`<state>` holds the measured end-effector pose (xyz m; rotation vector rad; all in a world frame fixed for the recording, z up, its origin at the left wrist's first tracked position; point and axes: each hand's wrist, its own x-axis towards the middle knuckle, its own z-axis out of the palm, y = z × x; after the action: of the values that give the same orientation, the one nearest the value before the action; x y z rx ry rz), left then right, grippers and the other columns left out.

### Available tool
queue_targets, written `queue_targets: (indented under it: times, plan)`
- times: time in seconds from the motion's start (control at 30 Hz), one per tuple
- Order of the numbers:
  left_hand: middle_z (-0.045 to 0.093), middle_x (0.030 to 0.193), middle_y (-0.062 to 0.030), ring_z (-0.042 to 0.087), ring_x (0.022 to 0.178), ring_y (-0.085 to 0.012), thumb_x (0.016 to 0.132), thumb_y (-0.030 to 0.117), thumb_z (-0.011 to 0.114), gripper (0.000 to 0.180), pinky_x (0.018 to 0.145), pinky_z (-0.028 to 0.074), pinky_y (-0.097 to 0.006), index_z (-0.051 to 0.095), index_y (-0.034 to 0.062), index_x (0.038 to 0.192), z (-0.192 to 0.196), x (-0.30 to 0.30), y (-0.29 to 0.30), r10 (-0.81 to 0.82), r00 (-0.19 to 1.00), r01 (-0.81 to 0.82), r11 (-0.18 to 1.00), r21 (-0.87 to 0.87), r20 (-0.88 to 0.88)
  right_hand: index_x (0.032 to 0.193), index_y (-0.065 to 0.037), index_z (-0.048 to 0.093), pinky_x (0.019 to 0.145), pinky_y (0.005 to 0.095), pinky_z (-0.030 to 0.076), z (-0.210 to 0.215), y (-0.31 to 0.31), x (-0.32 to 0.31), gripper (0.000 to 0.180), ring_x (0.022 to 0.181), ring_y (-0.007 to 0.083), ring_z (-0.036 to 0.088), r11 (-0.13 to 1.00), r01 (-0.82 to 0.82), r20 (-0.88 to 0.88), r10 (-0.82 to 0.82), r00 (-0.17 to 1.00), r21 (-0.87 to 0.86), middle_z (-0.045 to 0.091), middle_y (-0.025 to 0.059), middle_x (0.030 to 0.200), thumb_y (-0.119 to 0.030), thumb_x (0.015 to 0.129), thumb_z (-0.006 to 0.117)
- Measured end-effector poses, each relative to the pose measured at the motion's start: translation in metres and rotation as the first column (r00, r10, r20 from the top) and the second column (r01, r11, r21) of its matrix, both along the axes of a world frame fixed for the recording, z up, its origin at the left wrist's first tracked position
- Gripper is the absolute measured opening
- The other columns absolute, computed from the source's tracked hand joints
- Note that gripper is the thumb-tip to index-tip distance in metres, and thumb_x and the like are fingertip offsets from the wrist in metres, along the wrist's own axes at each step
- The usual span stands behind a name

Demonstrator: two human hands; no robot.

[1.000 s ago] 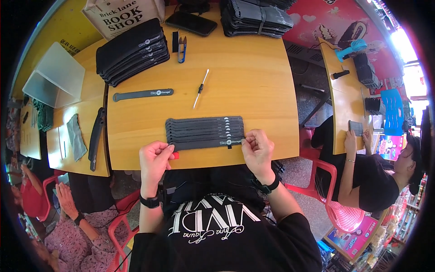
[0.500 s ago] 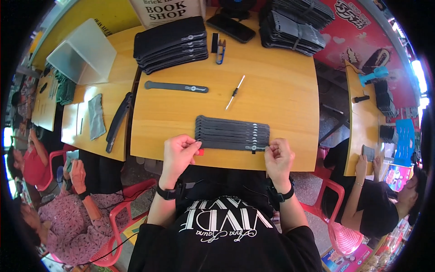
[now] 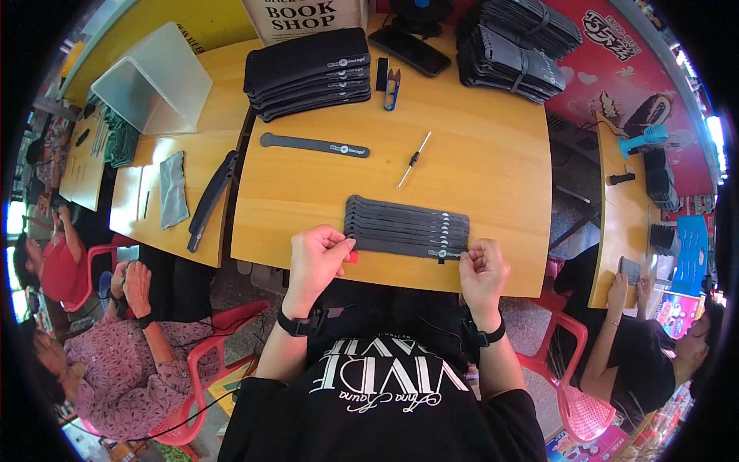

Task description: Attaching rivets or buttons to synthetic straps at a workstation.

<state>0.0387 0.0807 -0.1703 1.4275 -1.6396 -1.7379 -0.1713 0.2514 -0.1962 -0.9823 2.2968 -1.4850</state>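
Observation:
A row of dark grey fabric straps [image 3: 408, 229] lies fanned out in overlapping layers near the front edge of my table, pale printed marks toward their right ends. My left hand [image 3: 319, 258] pinches the left end of the nearest strap, thumb against forefinger. A small red piece [image 3: 352, 257] shows beside those fingertips. At the other end of that strap, my right hand [image 3: 483, 271] has its fingers closed on the corner. A small black tab [image 3: 441, 261] sticks out below the strap's near edge, close to the right hand.
Farther back lie a single strap [image 3: 315, 145], a double-ended screwdriver-like tool [image 3: 414, 159] and blue-handled thread snips [image 3: 392, 91]. Stacks of straps [image 3: 308, 73], bundled straps [image 3: 512, 65] and a phone [image 3: 409, 51] line the back. Co-workers sit at tables left and right.
The whole view has shifted slightly, so the table appears farther right. Both hands stay at the ends of the nearest strap. The left co-worker's hands have come together.

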Motion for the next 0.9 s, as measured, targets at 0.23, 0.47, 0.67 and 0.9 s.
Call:
queue_targets:
  times: [0.23, 0.47, 0.67, 0.9]
  plan:
    - [0.066, 0.064, -0.0093, 0.056, 0.045, -0.0072, 0.082, 0.004, 0.069, 0.012, 0.038, 0.042, -0.021, 0.064, -0.0065, 0.078, -0.006, 0.001, 0.001, 0.039, 0.999, -0.038, 0.999, 0.009, -0.025, 0.085, -0.002, 0.056, 0.050, 0.0220, 0.043, -0.001, 0.001, 0.001, 0.018, 0.053, 0.0068, 0.052, 1.000, 0.010, -0.012, -0.010, 1.000, -0.007, 0.057, 0.0032, 0.065, 0.012, 0.074, 0.061]
    - [0.065, 0.061, -0.0113, 0.058, 0.045, -0.0110, 0.082, 0.000, 0.068, 0.018, 0.038, 0.041, -0.024, 0.054, -0.0055, 0.091, 0.004, -0.001, 0.001, 0.013, 1.000, -0.013, 0.999, -0.032, -0.016, 0.082, -0.002, 0.055, 0.050, 0.0222, 0.043, -0.005, 0.001, 0.000, 0.017, 0.052, 0.0077, 0.052, 1.000, 0.016, -0.053, -0.017, 0.998, -0.018, 0.056, 0.0036, 0.062, 0.011, 0.073, 0.062]
    - [0.064, 0.061, -0.0100, 0.057, 0.045, -0.0106, 0.083, 0.001, 0.066, 0.015, 0.039, 0.040, -0.024, 0.055, -0.0039, 0.091, 0.003, 0.001, -0.003, -0.018, 1.000, 0.018, 1.000, 0.021, -0.006, 0.077, -0.002, 0.055, 0.050, 0.0222, 0.043, -0.006, 0.003, 0.000, 0.015, 0.051, 0.0069, 0.051, 0.999, 0.016, -0.099, -0.019, 0.995, -0.032, 0.054, 0.0026, 0.061, 0.010, 0.073, 0.063]
    - [0.059, 0.059, -0.0142, 0.057, 0.047, -0.0206, 0.081, 0.003, 0.066, 0.006, 0.045, 0.041, -0.033, 0.062, -0.0012, 0.081, -0.012, 0.016, 0.002, -0.099, 0.975, 0.190, 0.839, -0.510, 0.200, 0.077, 0.000, 0.055, 0.049, 0.0214, 0.040, 0.002, -0.002, 0.001, 0.014, 0.053, 0.0049, 0.049, 0.994, -0.030, -0.041, 0.026, 0.999, -0.103, 0.053, 0.0012, 0.060, 0.008, 0.078, 0.066]
